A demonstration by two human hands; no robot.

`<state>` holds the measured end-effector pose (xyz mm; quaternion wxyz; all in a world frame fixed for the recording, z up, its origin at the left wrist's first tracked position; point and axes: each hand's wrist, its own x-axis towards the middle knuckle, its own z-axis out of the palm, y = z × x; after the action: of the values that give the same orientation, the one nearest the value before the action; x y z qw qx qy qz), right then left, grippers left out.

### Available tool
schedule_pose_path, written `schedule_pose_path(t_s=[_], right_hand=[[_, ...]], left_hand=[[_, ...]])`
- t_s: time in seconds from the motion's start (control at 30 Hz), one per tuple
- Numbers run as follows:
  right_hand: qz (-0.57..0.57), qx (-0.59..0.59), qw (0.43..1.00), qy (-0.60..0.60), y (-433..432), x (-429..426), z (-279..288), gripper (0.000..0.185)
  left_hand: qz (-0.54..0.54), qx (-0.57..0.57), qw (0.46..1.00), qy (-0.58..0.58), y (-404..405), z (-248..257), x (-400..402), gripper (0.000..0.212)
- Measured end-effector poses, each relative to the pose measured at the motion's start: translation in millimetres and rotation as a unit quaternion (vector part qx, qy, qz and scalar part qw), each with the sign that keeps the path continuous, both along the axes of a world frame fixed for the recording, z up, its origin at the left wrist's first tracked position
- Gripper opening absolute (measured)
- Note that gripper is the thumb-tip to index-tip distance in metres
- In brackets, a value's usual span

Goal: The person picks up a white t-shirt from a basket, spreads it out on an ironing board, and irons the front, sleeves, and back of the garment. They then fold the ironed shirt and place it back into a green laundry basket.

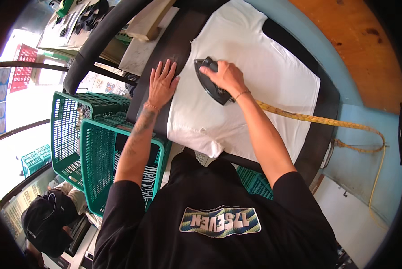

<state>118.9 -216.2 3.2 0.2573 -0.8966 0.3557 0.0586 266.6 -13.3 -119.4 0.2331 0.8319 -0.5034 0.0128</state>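
A white T-shirt (275, 77) lies spread over a dark padded ironing table (169, 43), its near sleeve bunched by the front edge. My right hand (226, 75) grips the handle of a black clothes iron (211, 84), which rests on the shirt with its tip pointing to the upper left. From behind the iron, a yellow wrapped hose (298, 116) runs right across the fabric. My left hand (163, 82) lies palm down with fingers apart, on the dark surface at the shirt's left edge, and holds nothing.
Green plastic baskets (86, 124) stand left of the table, the nearer one holding striped cloth (149, 178). A blue wall (359, 134) and a wooden panel (355, 40) bound the right side. A person (48, 222) in dark clothing is at lower left.
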Motion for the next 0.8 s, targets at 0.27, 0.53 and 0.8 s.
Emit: schedule_pose_path(t_s=[0.27,0.53,0.8], right_hand=[[-0.094,0.088,0.989,0.069,-44,44,0,0.079],[0.090,0.054,0.994,-0.040,84,-63,-20,0.068],[-0.144,-0.011,0.989,-0.006,82,-140,-2,0.063]], left_hand=[[-0.074,0.069,0.993,0.054,77,25,-63,0.061],[0.091,-0.063,0.982,0.151,95,48,-14,0.042],[-0.026,0.004,0.998,0.061,11,25,-83,0.048]])
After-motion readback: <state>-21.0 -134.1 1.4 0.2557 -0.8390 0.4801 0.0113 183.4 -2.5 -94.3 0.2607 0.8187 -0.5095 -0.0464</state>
